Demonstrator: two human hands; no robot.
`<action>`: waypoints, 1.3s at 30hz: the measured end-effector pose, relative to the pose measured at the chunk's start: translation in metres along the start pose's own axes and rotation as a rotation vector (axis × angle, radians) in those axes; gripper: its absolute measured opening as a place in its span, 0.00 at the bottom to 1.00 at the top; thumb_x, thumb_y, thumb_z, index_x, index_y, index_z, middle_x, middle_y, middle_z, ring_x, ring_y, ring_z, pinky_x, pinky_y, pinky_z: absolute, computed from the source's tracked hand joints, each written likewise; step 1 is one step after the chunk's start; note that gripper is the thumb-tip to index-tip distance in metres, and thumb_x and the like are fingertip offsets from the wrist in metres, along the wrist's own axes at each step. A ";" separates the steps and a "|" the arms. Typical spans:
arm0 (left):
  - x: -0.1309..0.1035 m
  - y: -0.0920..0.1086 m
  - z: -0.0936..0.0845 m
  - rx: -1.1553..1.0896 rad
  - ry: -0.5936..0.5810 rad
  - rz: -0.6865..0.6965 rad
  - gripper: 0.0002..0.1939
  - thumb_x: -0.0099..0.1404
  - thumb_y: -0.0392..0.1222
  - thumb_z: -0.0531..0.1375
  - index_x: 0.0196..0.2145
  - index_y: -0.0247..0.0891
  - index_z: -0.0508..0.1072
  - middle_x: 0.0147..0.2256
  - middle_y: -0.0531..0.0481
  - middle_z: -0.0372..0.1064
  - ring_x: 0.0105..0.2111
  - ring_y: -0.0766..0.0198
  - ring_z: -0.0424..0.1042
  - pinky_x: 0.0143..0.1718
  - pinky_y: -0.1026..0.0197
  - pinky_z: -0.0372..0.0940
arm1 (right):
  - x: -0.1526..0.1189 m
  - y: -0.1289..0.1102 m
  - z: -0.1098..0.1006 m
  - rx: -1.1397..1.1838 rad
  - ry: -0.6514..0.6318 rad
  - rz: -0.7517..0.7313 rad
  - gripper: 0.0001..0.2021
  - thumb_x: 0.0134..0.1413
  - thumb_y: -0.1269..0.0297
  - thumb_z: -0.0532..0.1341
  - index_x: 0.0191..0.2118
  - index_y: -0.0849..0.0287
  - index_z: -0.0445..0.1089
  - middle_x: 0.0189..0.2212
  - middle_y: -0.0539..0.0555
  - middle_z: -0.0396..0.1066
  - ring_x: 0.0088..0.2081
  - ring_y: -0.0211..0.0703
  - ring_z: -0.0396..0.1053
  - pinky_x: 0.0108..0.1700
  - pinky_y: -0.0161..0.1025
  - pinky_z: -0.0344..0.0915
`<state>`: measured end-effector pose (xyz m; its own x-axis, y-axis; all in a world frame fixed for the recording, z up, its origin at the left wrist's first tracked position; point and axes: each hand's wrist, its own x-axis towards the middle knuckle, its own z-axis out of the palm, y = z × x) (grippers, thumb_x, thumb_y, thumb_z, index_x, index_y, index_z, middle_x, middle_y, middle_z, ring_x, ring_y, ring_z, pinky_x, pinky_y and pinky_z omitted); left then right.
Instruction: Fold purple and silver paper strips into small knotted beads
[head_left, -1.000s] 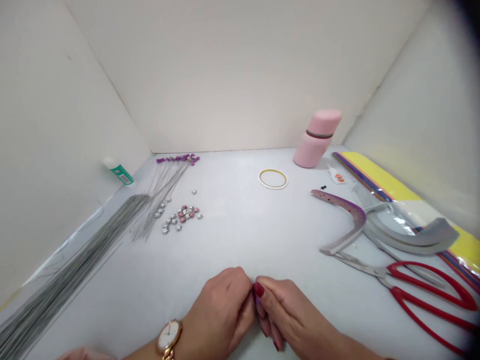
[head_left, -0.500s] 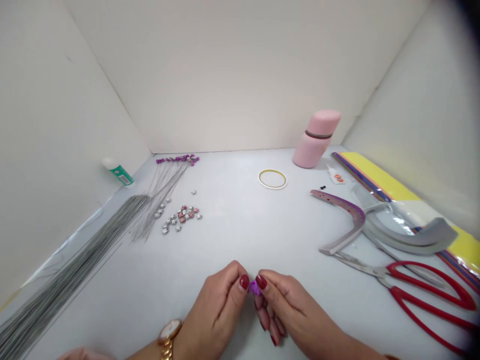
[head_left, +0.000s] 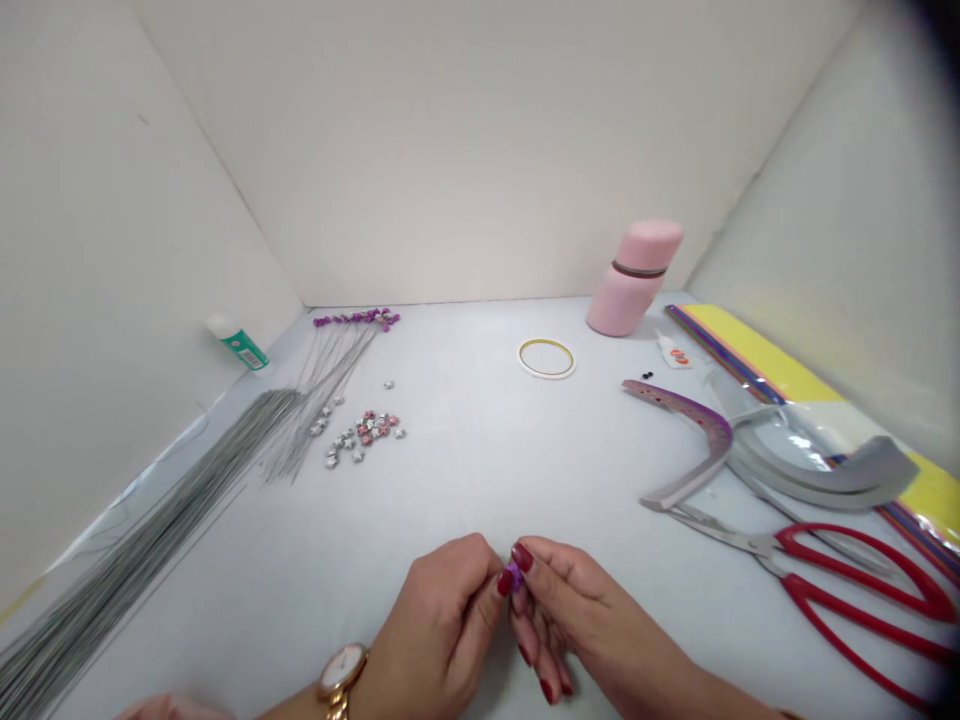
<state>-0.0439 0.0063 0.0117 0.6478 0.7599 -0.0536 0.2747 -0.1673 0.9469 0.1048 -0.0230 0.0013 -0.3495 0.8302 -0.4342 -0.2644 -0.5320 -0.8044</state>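
A small purple folded paper is pinched between my two hands, low in the middle of the view. My left hand, with a gold watch on its wrist, presses thumb and bent forefinger to its left side. From the right, my right hand grips it between thumb and forefinger, the other fingers curled below. Fingers cover most of the paper, so its exact shape is hidden. Beyond my hands to the left lie several small silver and pink paper stars.
At left lie a bundle of grey wires, purple-tipped wires and a glue stick. A tape ring and pink bottle stand farther back. Red-handled scissors, curved paper strips and coloured sheets are right.
My left thumb has slid right and slightly down over the purple paper, bringing both hands closer together. Less of the paper shows now. My right hand has hardly moved.
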 end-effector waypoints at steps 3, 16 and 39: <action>0.003 0.000 0.003 -0.306 -0.020 -0.082 0.13 0.66 0.44 0.45 0.26 0.37 0.59 0.21 0.49 0.66 0.24 0.65 0.64 0.27 0.64 0.58 | 0.000 0.000 -0.002 -0.037 -0.010 -0.050 0.20 0.55 0.48 0.48 0.25 0.62 0.58 0.15 0.46 0.62 0.12 0.26 0.58 0.13 0.23 0.49; 0.008 -0.006 0.003 -0.970 -0.161 -0.366 0.11 0.62 0.42 0.54 0.24 0.36 0.59 0.18 0.57 0.52 0.16 0.75 0.50 0.14 0.74 0.55 | -0.007 -0.001 -0.015 -0.573 -0.034 -0.395 0.07 0.58 0.60 0.50 0.33 0.58 0.57 0.20 0.46 0.61 0.21 0.32 0.59 0.24 0.29 0.56; 0.010 -0.010 0.007 -0.997 -0.076 -0.312 0.11 0.64 0.41 0.50 0.24 0.35 0.60 0.20 0.55 0.56 0.17 0.74 0.54 0.17 0.70 0.60 | -0.003 -0.004 -0.012 -0.336 -0.052 -0.284 0.11 0.58 0.56 0.50 0.34 0.59 0.57 0.22 0.49 0.65 0.21 0.31 0.61 0.24 0.30 0.59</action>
<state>-0.0353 0.0111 -0.0005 0.7011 0.6335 -0.3273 -0.2510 0.6488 0.7183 0.1175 -0.0211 0.0009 -0.3520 0.9217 -0.1633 -0.0528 -0.1937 -0.9796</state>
